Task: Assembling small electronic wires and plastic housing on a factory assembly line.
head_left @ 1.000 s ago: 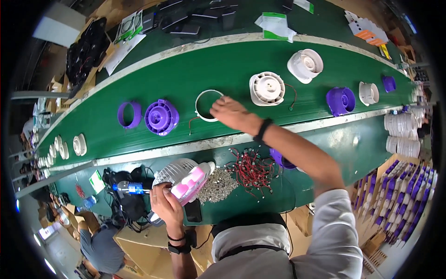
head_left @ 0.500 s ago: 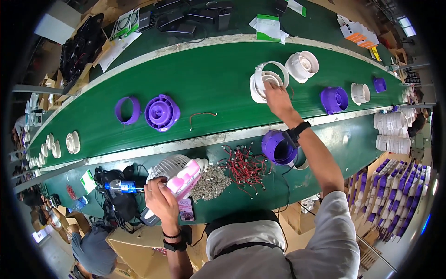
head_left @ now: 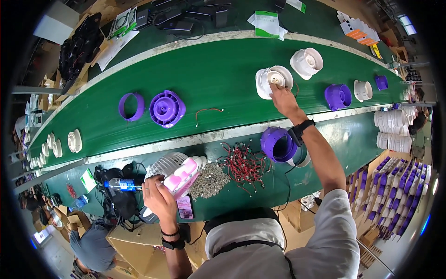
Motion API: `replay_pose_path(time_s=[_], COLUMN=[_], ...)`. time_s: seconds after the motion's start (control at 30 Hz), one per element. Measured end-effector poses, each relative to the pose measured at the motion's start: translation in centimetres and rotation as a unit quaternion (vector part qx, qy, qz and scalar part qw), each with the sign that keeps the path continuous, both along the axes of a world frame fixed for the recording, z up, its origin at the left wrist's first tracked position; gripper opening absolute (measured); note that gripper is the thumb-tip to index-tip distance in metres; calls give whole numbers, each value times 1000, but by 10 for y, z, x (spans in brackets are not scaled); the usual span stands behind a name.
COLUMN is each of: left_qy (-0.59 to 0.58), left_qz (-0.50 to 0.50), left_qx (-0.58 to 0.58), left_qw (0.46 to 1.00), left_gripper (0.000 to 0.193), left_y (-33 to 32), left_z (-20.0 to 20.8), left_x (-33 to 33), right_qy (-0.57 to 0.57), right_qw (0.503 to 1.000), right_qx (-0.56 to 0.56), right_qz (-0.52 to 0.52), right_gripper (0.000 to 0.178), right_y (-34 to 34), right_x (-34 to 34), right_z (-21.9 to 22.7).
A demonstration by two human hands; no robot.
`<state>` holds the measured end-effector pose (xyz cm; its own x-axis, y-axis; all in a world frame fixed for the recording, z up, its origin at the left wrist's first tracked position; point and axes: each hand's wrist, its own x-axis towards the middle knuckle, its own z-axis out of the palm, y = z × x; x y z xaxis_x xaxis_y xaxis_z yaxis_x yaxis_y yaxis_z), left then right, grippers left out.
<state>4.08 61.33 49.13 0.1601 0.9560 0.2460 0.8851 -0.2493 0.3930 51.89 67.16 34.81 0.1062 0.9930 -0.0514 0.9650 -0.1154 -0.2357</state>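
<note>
My right hand (head_left: 285,101) reaches over the green belt, its fingers bunched at the near rim of a white round fan housing (head_left: 261,85). A thin dark red wire shows beside that housing. My left hand (head_left: 159,199) is closed around a pink-and-white fan part (head_left: 182,178) above the table. A white fan grille (head_left: 163,163) sits right behind this part; whether the two are joined I cannot tell. Below my right forearm stands a purple housing (head_left: 274,145). Another white housing (head_left: 306,63) lies just past the one at my fingertips.
A purple ring (head_left: 131,106), a purple housing (head_left: 167,109) and a red wire (head_left: 209,109) lie on the belt. More housings sit to the right and far left. On the table are red wires (head_left: 244,167), small metal parts (head_left: 210,180), a phone (head_left: 185,207) and a bottle (head_left: 121,184).
The white ring that stood tilted on the housing now sits level with it. My right hand has shifted to the housing's near rim. Belt items have moved slightly right. My left hand keeps its hold.
</note>
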Motion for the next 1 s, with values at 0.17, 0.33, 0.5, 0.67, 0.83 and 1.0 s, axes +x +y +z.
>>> replay_pose_path(time_s=[0.17,0.33,0.5,0.67,0.83,1.0], left_qy=[3,2,5,5,15,21], left_qz=[-2,2,1,0,1,-3], left_qx=[2,-4,2,0,-4,5], left_qw=[1000,1000,1000,1000,1000,1000], left_gripper=[24,25,26,27,26,27], left_y=[1,-1,2,2,3,3], left_z=[-3,-2,-3,-3,-3,-4], left_x=[-1,-3,1,0,2,-3], right_qy=[-27,-34,-63,-65,-63,77], right_qw=[999,999,998,998,997,990], right_qx=[25,-3,12,20,36,96], right_qz=[-11,-22,6,-5,-35,-74], right_gripper=[35,32,34,35,36,40], right_y=[-2,0,-4,-10,-16,-16], right_x=[6,14,33,35,47,52], right_z=[-9,-11,-24,-28,-23,9])
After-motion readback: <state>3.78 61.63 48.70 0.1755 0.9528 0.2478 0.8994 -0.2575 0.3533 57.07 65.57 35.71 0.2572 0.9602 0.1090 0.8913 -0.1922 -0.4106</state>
